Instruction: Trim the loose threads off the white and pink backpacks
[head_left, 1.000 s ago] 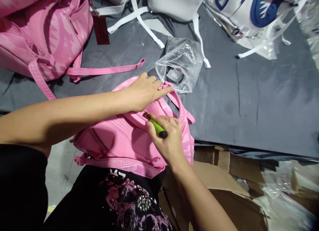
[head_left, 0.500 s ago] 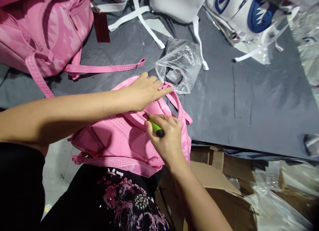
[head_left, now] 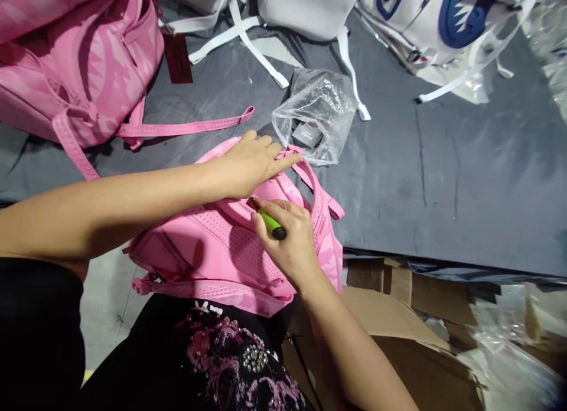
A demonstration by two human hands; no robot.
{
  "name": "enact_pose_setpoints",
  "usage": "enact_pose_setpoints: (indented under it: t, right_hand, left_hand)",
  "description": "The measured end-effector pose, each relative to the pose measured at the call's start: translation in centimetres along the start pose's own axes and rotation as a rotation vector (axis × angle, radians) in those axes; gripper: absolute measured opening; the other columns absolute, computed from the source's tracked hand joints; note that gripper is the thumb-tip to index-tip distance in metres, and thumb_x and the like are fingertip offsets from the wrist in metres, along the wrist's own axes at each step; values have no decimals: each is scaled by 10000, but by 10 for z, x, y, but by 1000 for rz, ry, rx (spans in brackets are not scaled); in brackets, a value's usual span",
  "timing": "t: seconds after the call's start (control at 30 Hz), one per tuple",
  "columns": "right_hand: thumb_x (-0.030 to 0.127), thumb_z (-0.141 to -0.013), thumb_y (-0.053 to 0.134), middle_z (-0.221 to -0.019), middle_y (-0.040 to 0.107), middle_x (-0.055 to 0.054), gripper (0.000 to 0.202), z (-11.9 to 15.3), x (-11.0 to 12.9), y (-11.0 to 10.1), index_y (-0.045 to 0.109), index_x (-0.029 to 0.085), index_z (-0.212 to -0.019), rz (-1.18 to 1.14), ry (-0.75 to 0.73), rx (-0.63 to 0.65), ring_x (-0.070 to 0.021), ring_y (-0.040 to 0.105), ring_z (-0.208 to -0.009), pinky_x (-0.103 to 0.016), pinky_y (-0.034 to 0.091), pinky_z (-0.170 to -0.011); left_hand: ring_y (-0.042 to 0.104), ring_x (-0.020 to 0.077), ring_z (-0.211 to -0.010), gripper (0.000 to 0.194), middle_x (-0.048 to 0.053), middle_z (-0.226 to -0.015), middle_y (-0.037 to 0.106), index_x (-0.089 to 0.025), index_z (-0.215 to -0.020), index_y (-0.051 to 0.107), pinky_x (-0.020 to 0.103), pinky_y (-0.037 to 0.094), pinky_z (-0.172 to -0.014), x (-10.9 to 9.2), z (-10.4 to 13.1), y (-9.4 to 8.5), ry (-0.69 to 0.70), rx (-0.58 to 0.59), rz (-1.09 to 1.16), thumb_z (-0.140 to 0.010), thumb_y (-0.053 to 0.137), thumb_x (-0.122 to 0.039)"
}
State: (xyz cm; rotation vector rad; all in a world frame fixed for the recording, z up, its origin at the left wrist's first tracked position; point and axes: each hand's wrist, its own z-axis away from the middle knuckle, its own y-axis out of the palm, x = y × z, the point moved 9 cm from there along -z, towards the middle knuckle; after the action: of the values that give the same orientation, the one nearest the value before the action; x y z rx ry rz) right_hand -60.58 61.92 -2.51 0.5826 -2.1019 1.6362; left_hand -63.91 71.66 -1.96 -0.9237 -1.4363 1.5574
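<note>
A pink backpack (head_left: pixel 212 240) lies at the table's near edge, its dotted back panel facing up. My left hand (head_left: pixel 254 163) rests on its upper edge, gripping the pink fabric, with the index finger stretched toward the top handle. Just below it, my right hand (head_left: pixel 292 234) is closed around a small green tool with a black end (head_left: pixel 271 224). The tool's thin tip points at the fabric beside my left wrist; the tip itself is hard to make out.
Another pink backpack (head_left: pixel 101 62) with a dark red tag (head_left: pixel 178 58) sits at the upper left. A clear plastic bag (head_left: pixel 332 113) and white backpacks (head_left: pixel 310 9) lie behind. Cardboard boxes (head_left: pixel 390 322) and plastic wrap (head_left: pixel 509 352) are below the table (head_left: pixel 487 192).
My right hand and the green tool have moved slightly up and left. My left hand keeps its place on the backpack. The view has shifted a little.
</note>
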Motion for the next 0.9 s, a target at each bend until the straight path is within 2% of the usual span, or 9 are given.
enact_pose_setpoints:
  t: [0.1,0.17,0.23,0.33,0.53,0.73,0.9]
  right_hand:
    - [296,-917,595,-960,760,-61,272,0,-6,2,742,194,-1123,-78,24,10,-237,682,-893,-424,479,-857]
    - [300,-918,600,-954,761,-58,269,2,-8,0,744,204,-1124,-96,45,-17,-239,680,-883,-427,484,-856]
    - [303,-914,608,-946,761,-56,256,4,-8,0,751,212,-1106,-123,42,-40,-239,681,-877,-427,485,-857]
    - [294,-908,616,-944,763,-58,244,4,-5,4,758,212,-1090,-157,25,-58,-240,685,-875,-429,480,-870]
    - [261,-912,625,-969,768,-56,234,2,-5,12,752,206,-1101,-209,11,-81,-239,689,-912,-407,457,-902]
    - [276,-909,647,-978,768,-51,204,-3,3,14,757,242,-1077,-182,-25,-69,-245,685,-909,-407,409,-869]
    - [285,-913,642,-965,770,-48,207,-11,11,19,750,254,-1087,-198,-57,-26,-244,679,-916,-386,383,-839]
  left_hand:
    - [405,345,-1303,945,138,-1492,430,-283,-1588,101,456,282,-1065,7,3,1,11,54,27,-824,655,-315]
    - [324,376,-1381,1071,121,-1586,297,-318,-1592,-11,486,273,-1096,17,9,2,-6,111,42,-790,697,-373]
    - [274,405,-1416,1203,118,-1640,157,-344,-1579,-108,507,306,-1093,30,18,3,-75,170,45,-737,748,-415]
    - [302,419,-1406,1321,129,-1664,29,-372,-1564,-155,501,395,-1054,39,30,1,-192,208,27,-664,812,-393]
    - [406,424,-1344,1318,206,-1651,45,-294,-1582,-125,498,470,-1010,32,33,0,-288,245,-94,-657,814,-296]
    - [334,419,-1417,1366,240,-1640,73,-231,-1575,-159,472,387,-1097,33,31,1,-172,196,-136,-637,827,-350]
    - [352,414,-1409,1275,264,-1636,75,-194,-1591,-88,458,394,-1085,31,32,-1,-189,199,-143,-685,793,-362]
